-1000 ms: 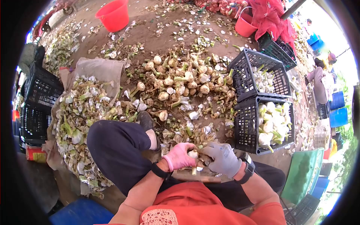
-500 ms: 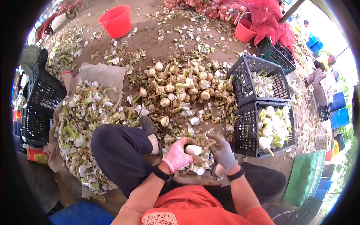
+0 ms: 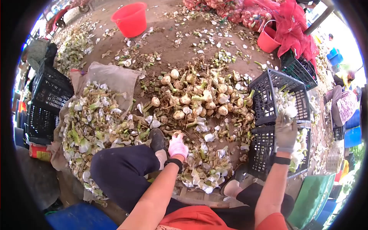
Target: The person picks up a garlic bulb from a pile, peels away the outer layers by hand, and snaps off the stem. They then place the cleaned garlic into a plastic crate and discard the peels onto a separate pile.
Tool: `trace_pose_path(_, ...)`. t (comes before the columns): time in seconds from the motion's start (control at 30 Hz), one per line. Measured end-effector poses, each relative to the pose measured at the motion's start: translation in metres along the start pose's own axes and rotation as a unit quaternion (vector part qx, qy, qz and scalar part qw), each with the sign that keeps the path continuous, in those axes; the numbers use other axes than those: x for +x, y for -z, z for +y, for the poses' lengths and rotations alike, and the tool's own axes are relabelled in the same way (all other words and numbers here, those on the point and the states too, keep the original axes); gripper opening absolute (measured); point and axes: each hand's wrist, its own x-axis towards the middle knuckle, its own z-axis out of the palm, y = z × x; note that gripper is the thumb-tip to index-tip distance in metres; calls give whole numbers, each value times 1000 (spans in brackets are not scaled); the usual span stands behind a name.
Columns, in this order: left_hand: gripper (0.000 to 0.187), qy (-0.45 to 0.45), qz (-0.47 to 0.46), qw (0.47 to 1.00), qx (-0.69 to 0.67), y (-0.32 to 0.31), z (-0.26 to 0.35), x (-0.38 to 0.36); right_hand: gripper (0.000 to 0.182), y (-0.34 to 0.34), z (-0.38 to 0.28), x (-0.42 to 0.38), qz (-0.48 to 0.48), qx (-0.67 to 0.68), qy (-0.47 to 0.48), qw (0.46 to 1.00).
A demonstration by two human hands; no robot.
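My left hand (image 3: pixel 178 147), in a pink-and-white glove, reaches to the near edge of the pile of untrimmed garlic bulbs (image 3: pixel 207 96). Its fingers are curled over a brownish garlic bulb that they mostly cover. On the right, my right hand (image 3: pixel 285 136) wears a grey glove and is over the two black crates, fingers stretched out and apart. Just past its fingertips is a peeled white garlic bulb (image 3: pixel 291 111); whether they still touch is hard to tell. The upper crate (image 3: pixel 260 97) and lower crate (image 3: pixel 262 149) both hold white garlic, partly hidden by my hand.
Garlic skins (image 3: pixel 205 166) lie between my feet, with a larger heap (image 3: pixel 96 119) on a cloth to the left. A red bucket (image 3: pixel 130 21) stands at the back. More black crates (image 3: pixel 50 92) are stacked at left. Another person (image 3: pixel 341 103) sits at far right.
My hands have moved apart. The white garlic bulb has left my left hand; my right hand has gone right to the crates, and my left has moved forward onto a bulb at the pile's edge.
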Motion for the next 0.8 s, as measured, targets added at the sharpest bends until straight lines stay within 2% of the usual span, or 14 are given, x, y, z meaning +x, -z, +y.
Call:
trace_pose_path(0.03,57,0,-20,999,32,-5,-3,11,32,-10,-5,0,-8,-23,-2,1000)
trace_pose_path(0.1,54,-61,23,993,103,-37,-23,36,30,-23,18,-11,20,-152,16,988)
trace_pose_path(0.17,52,-120,52,976,173,-51,-34,51,27,1,53,-26,15,-52,-80,995)
trace_pose_path(0.27,45,-111,-32,971,210,-35,-32,62,26,7,115,-71,86,12,-217,972)
trace_pose_path(0.3,43,-131,3,970,206,-46,-43,73,26,20,129,-79,104,72,-255,959)
trace_pose_path(0.37,49,-58,35,996,53,-12,-9,53,25,20,142,-100,106,101,-319,936)
trace_pose_path(0.43,70,20,49,994,-93,-12,5,56,30,-2,146,-123,4,-180,-270,946)
trace_pose_path(0.47,69,1,23,985,-170,-11,11,57,38,-8,149,-132,-46,-288,-218,931)
trace_pose_path(0.5,69,-18,-3,969,-247,-9,17,58,38,-12,145,-134,-50,-288,-210,933)
trace_pose_path(0.53,67,-23,-59,903,-426,-11,22,49,43,-17,141,-135,-66,-235,-263,933)
trace_pose_path(0.6,61,-29,-106,851,-513,15,48,20,55,-15,137,-140,-103,-153,-325,928)
trace_pose_path(0.67,58,-65,-129,792,-593,34,65,-8,55,-11,129,-150,-116,-157,-310,930)
trace_pose_path(0.73,58,-84,-145,766,-620,56,75,-38,55,-17,124,-159,-129,-162,-296,933)
trace_pose_path(0.8,59,-110,-159,733,-653,71,78,-66,53,-33,126,-171,-20,-122,-277,953)
